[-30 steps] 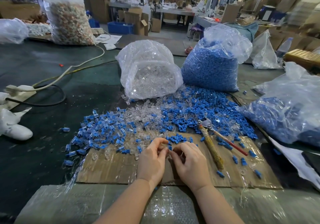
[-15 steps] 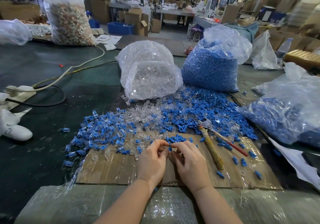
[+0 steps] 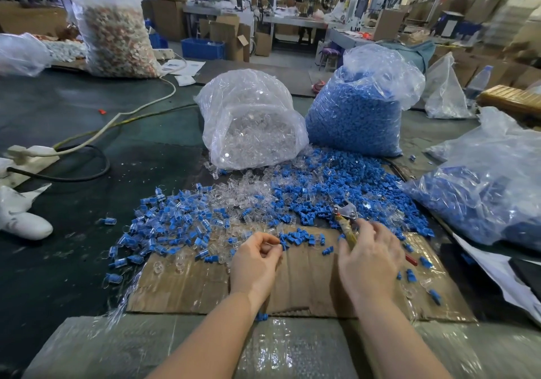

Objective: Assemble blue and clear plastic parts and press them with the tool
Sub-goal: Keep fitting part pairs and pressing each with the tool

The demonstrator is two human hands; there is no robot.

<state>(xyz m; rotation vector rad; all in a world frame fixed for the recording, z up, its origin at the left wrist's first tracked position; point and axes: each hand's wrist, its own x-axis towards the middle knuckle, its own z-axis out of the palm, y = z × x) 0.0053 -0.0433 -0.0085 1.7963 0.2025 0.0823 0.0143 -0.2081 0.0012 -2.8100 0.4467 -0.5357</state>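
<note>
My left hand hovers over the cardboard sheet with thumb and fingers curled, pinching a small part that the fingers mostly hide. My right hand lies to the right with its fingers spread over the handles of the pressing tool. This tool is a pair of pliers with a metal head, one tape-wrapped handle and one red handle. Loose blue parts and clear parts are heaped beyond the cardboard. Joined blue-and-clear pieces spread to the left.
A bag of clear parts and a bag of blue parts stand behind the heaps. Another bag with blue pieces lies at the right. A power strip with cables and a white object sit at the left.
My hands were together at the middle of the cardboard, working one part. Now my right hand has moved right onto the pliers, while my left hand keeps the part.
</note>
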